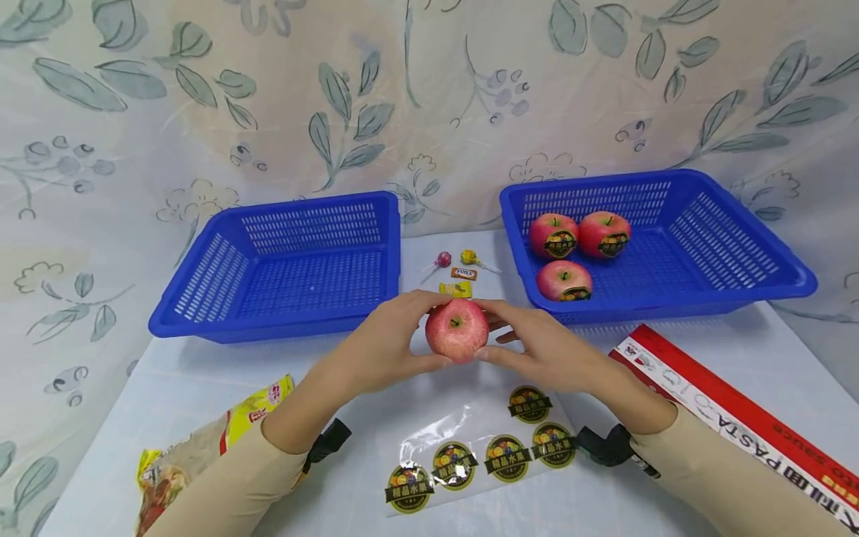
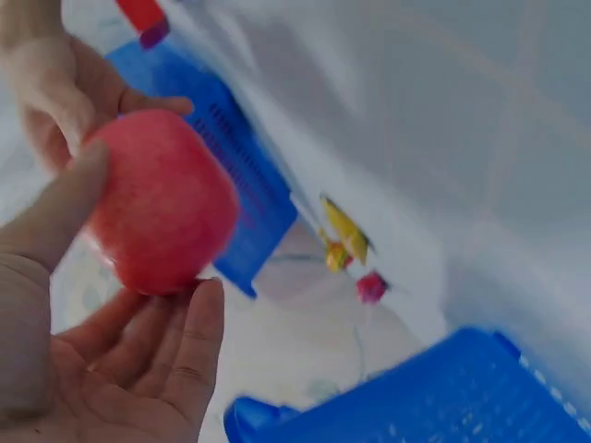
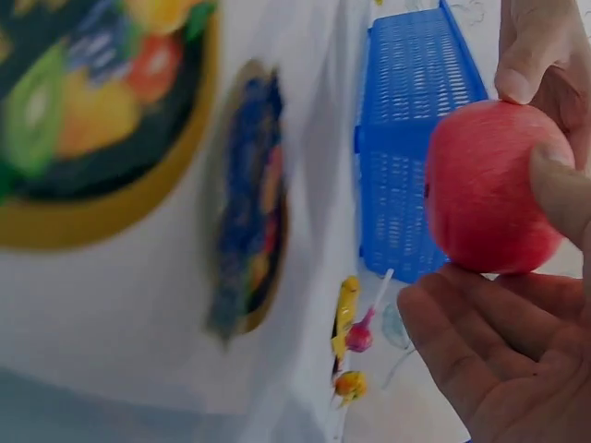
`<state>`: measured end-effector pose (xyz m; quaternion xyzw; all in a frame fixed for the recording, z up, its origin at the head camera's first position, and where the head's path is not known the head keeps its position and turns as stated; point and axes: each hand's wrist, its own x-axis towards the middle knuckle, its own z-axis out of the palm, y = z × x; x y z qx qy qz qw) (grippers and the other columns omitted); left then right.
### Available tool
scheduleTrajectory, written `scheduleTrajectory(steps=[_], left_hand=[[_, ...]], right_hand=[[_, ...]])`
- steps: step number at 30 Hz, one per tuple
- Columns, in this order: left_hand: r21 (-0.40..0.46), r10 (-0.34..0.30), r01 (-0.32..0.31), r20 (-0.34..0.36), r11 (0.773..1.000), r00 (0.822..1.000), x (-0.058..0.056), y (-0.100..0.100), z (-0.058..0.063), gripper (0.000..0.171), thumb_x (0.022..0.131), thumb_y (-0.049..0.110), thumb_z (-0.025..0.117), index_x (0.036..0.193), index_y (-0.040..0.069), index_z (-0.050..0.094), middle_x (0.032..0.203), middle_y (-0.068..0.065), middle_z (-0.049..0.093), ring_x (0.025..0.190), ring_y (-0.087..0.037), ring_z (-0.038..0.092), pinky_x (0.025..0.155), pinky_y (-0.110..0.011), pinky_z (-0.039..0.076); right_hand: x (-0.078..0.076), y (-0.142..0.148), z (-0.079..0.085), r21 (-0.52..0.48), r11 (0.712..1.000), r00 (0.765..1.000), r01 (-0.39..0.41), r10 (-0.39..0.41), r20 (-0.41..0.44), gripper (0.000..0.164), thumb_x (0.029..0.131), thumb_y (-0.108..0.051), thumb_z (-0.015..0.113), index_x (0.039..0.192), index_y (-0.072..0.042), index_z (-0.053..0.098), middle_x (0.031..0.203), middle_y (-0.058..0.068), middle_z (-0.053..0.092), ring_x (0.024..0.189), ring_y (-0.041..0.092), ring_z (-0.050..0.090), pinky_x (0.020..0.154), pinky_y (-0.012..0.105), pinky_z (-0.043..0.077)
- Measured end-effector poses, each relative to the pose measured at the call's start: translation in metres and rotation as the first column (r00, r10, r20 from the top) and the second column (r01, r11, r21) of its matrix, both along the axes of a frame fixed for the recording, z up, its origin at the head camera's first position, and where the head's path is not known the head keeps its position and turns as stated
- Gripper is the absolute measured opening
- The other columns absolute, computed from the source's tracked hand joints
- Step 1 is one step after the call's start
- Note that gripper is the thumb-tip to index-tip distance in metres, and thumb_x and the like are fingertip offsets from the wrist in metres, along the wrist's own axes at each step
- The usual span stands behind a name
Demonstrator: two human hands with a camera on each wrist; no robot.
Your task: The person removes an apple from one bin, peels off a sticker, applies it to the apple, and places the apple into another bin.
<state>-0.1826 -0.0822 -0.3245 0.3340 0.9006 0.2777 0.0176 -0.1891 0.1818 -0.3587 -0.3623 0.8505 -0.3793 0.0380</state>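
A red apple [image 1: 457,332] is held up between both hands over the middle of the table, its stem facing up. My left hand [image 1: 385,339] grips its left side, thumb in front and fingers behind. On the opposite side, my right hand [image 1: 553,347] holds it with the thumb low at the front. The left wrist view shows the apple's [image 2: 162,203] bare red skin between thumb and fingers. Below the hands lies a clear sheet [image 1: 429,429] bearing several round black-and-gold fruit stickers [image 1: 508,458].
An empty blue basket [image 1: 282,328] stands back left. Another blue basket [image 1: 678,304] at back right holds three stickered apples [image 1: 564,280]. Between them lie two lollipops [image 1: 443,259] and small wrapped sweets [image 1: 456,289]. A yellow food bag [image 1: 194,455] lies left, a red pasta box [image 1: 738,418] right.
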Motion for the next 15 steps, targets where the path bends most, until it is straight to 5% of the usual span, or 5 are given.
scheduleTrajectory(steps=[4, 15], left_hand=[[-0.099, 0.048, -0.049, -0.017, 0.994, 0.999, -0.003, 0.011, -0.008, 0.071, 0.084, 0.031, 0.087, 0.143, 0.007, 0.053, 0.137, -0.005, 0.063, 0.128, -0.024, 0.058, 0.110, -0.041, 0.048], [-0.163, 0.103, -0.094, 0.049, 0.982, 0.993, -0.009, 0.021, -0.018, 0.072, 0.085, 0.021, 0.086, 0.145, 0.003, 0.050, 0.142, -0.013, 0.060, 0.133, -0.031, 0.056, 0.114, -0.047, 0.043]], right_hand=[[-0.005, 0.003, -0.008, 0.019, 1.000, 1.000, -0.017, 0.017, -0.005, 0.061, 0.100, -0.028, 0.069, 0.152, -0.008, 0.044, 0.136, 0.004, 0.066, 0.117, 0.022, 0.068, 0.091, 0.041, 0.060], [-0.010, 0.003, -0.019, 0.083, 0.996, 1.000, -0.011, 0.008, 0.026, 0.061, 0.102, -0.030, 0.066, 0.153, -0.003, 0.043, 0.135, 0.011, 0.067, 0.117, 0.026, 0.069, 0.092, 0.043, 0.059]])
